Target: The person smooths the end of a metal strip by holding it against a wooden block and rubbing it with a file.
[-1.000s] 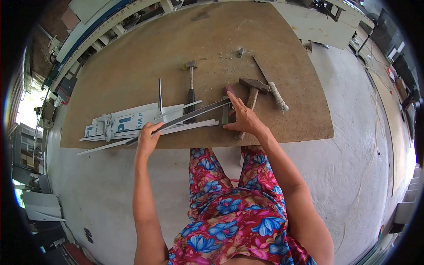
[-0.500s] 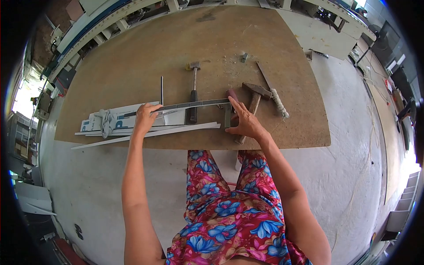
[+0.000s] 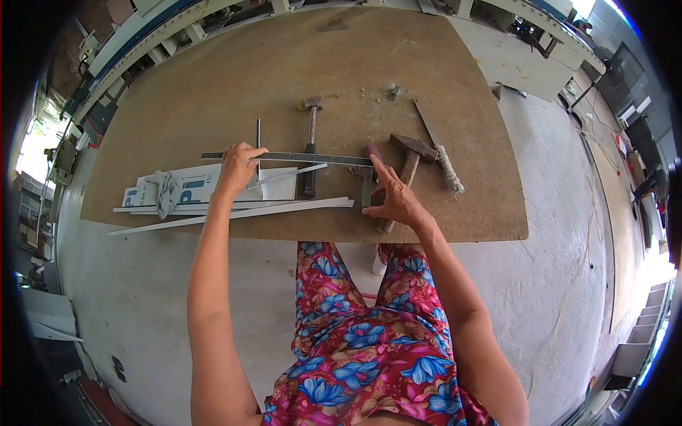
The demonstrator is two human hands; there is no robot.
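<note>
Head view: grey strip [image 3: 312, 158] nearly crosswise

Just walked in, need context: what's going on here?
A person is handling a long dark grey strip over the brown table. The left hand grips it toward one end; the right hand is at the other. White strips and a wooden-handled hammer lie on the table.

Broad brown counter [image 3: 341, 64] before you, dark stain [image 3: 334, 25] near far edge. Pale, scuffed floor [image 3: 142, 305] around you. Bright white light [image 3: 44, 153] at your far left. Beyond counter, long cream machine frame [image 3: 145, 48] with blue stripe. To your right, long tan board [image 3: 625, 234]. White panels [image 3: 50, 312] at your lower left.
</note>
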